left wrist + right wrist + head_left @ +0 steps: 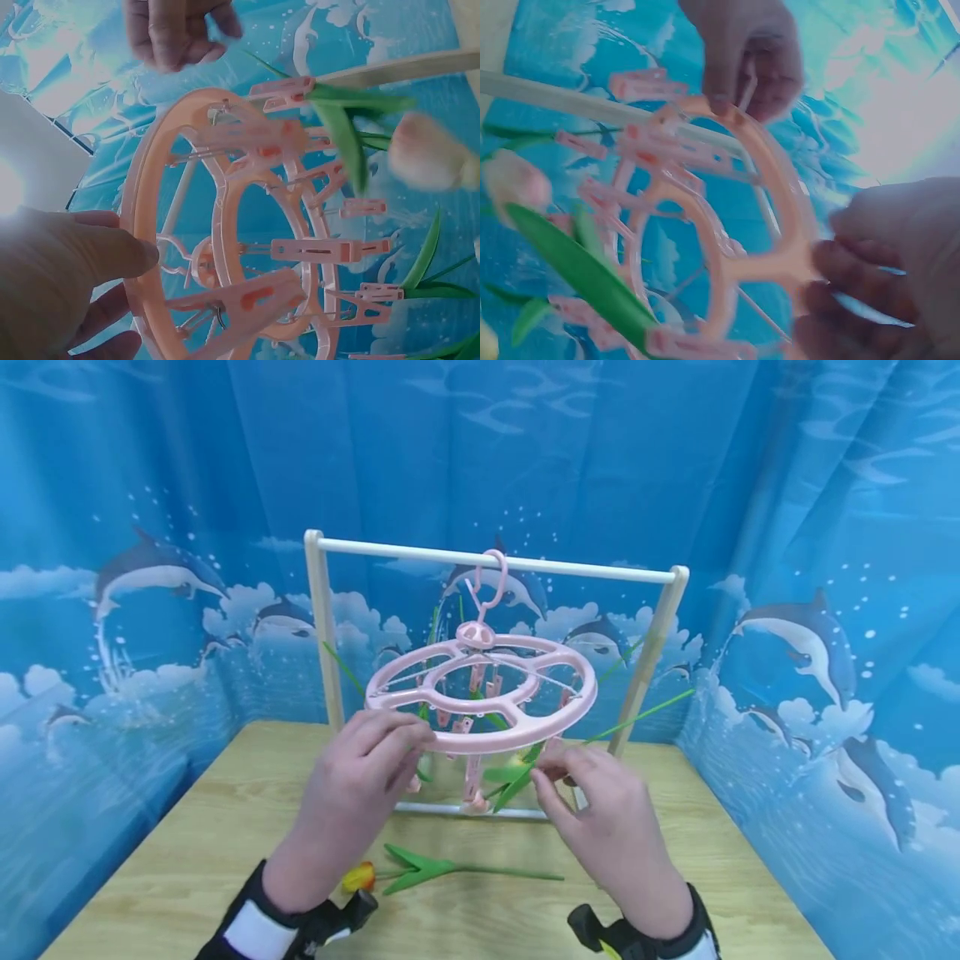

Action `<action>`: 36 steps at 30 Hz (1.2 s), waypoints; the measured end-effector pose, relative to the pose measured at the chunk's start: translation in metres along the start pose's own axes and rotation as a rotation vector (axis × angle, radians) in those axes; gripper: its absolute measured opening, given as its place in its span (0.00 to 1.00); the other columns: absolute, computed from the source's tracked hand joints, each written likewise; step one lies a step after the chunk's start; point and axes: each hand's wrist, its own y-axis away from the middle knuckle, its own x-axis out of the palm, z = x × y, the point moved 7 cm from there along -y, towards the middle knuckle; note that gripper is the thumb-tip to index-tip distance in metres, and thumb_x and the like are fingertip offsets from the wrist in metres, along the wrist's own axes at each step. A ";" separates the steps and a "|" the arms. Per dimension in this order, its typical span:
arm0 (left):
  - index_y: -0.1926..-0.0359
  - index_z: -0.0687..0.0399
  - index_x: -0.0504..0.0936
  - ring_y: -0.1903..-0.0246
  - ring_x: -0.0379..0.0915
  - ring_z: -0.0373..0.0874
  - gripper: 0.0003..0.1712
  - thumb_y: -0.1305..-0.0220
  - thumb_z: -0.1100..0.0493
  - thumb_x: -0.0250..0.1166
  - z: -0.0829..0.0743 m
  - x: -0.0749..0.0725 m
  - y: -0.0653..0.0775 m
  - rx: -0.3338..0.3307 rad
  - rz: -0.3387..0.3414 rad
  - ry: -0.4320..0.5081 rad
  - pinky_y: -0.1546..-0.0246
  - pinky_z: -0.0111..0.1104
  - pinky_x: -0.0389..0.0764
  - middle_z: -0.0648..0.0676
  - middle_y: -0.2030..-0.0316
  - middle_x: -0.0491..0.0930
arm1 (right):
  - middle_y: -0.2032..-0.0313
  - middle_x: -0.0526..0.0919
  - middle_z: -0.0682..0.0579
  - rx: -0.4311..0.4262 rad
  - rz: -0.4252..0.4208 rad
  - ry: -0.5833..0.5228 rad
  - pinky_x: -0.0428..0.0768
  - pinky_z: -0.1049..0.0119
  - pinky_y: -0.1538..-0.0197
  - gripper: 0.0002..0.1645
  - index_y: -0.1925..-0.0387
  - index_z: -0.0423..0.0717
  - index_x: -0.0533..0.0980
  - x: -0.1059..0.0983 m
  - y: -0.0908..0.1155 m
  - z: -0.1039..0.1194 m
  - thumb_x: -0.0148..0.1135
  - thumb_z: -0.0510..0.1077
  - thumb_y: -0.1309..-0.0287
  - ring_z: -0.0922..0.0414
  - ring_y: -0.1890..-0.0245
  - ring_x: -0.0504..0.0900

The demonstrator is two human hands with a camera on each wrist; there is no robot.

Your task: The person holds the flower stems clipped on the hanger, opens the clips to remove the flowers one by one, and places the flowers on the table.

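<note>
A pink round clip hanger (pixel 551 727), with several clothespins dangling below, hangs by its hook from a rack's white rail. My left hand (pixel 367 777) grips its front rim, thumb on one side and fingers on the other in the left wrist view. Just off the right front of the rim is my right hand (pixel 600 793), fingers loosely curled; the left wrist view shows a small gap and nothing held. Artificial tulips dangle among the pegs, among them a pale pink tulip (pixel 427 150). A yellow-orange tulip (pixel 360 877) with green leaves lies on the table between my wrists.
The rack has wooden side posts (pixel 648 660) and a white top rail (pixel 405 551); a lower bar runs close above the wooden table (pixel 255 810). Green stems stick out sideways past the posts. A blue dolphin-print curtain (pixel 390 460) surrounds the table at the back and sides.
</note>
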 end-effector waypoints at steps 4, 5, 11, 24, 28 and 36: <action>0.53 0.51 0.87 0.52 0.78 0.46 0.19 0.47 0.68 0.74 -0.004 0.002 0.003 0.024 -0.029 0.022 0.49 0.38 0.83 0.49 0.55 0.85 | 0.59 0.84 0.46 -0.184 -0.241 0.005 0.78 0.64 0.56 0.12 0.56 0.41 0.82 0.001 0.000 0.014 0.64 0.42 0.41 0.50 0.60 0.79; 0.53 0.51 0.87 0.52 0.78 0.46 0.19 0.47 0.69 0.73 -0.005 0.003 0.003 0.032 -0.040 0.026 0.49 0.38 0.83 0.49 0.55 0.86 | 0.57 0.83 0.43 -0.216 -0.288 0.021 0.77 0.61 0.56 0.13 0.55 0.41 0.82 0.002 0.000 0.017 0.63 0.42 0.40 0.47 0.59 0.78; 0.54 0.52 0.88 0.53 0.81 0.46 0.19 0.49 0.69 0.74 -0.016 0.005 0.002 0.072 -0.076 0.025 0.48 0.38 0.82 0.50 0.56 0.87 | 0.53 0.82 0.39 -0.267 -0.365 0.108 0.76 0.52 0.56 0.14 0.52 0.43 0.83 0.008 -0.002 0.021 0.63 0.41 0.39 0.39 0.56 0.76; 0.55 0.55 0.87 0.52 0.80 0.48 0.18 0.50 0.69 0.75 -0.014 0.008 0.003 0.053 -0.125 0.018 0.46 0.37 0.81 0.52 0.56 0.86 | 0.59 0.86 0.45 -0.202 -0.312 0.161 0.82 0.51 0.52 0.12 0.57 0.44 0.84 0.019 -0.002 0.007 0.66 0.35 0.44 0.42 0.56 0.81; 0.57 0.55 0.87 0.51 0.80 0.49 0.17 0.51 0.69 0.76 -0.003 0.002 0.002 0.008 -0.127 -0.038 0.46 0.39 0.82 0.52 0.56 0.86 | 0.57 0.85 0.45 -0.162 -0.296 0.158 0.83 0.51 0.50 0.14 0.56 0.43 0.84 0.016 -0.002 0.001 0.65 0.33 0.46 0.43 0.54 0.80; 0.58 0.54 0.89 0.54 0.81 0.49 0.15 0.49 0.67 0.76 0.002 -0.010 0.001 0.011 -0.164 -0.068 0.51 0.41 0.84 0.52 0.58 0.87 | 0.56 0.85 0.44 -0.148 -0.278 0.169 0.82 0.51 0.48 0.15 0.56 0.42 0.83 0.014 -0.001 0.001 0.66 0.33 0.48 0.43 0.53 0.81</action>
